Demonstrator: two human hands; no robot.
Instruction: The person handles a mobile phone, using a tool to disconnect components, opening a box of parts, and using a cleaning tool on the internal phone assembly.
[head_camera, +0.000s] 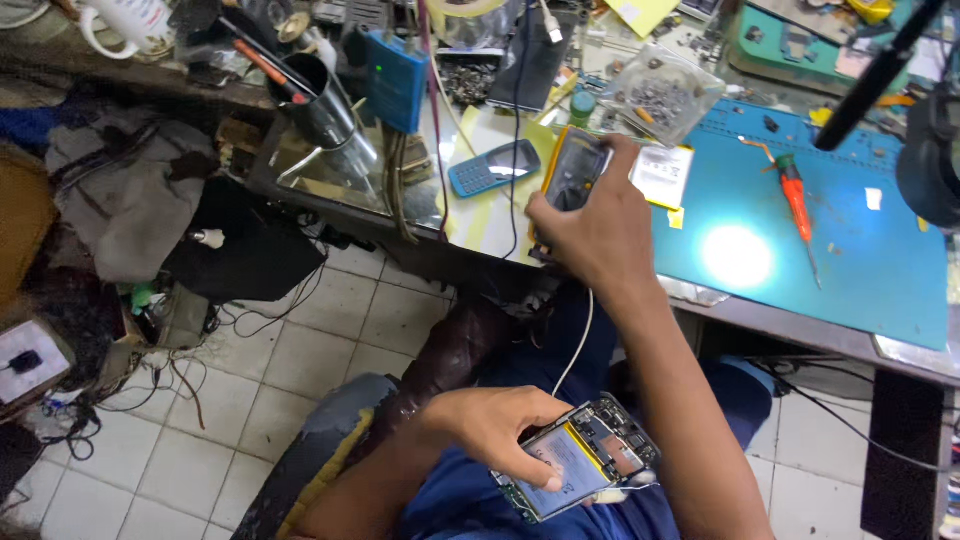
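A floor (330, 340) of pale square tiles with dark grout fills the lower left of the frame. A cluttered table (800, 330) runs across the top, a blue mat (880, 270) at upper right catching a bright spot of light (736, 256).

My right hand (590, 225) is stretched forward with the arm nearly straight, up at the bench edge (760, 325), fingers curled and thumb bent inward in a clamped grasp. My left hand (500, 425) sits well below that edge, over my lap, forearm bent across, fingers closed in a grip.
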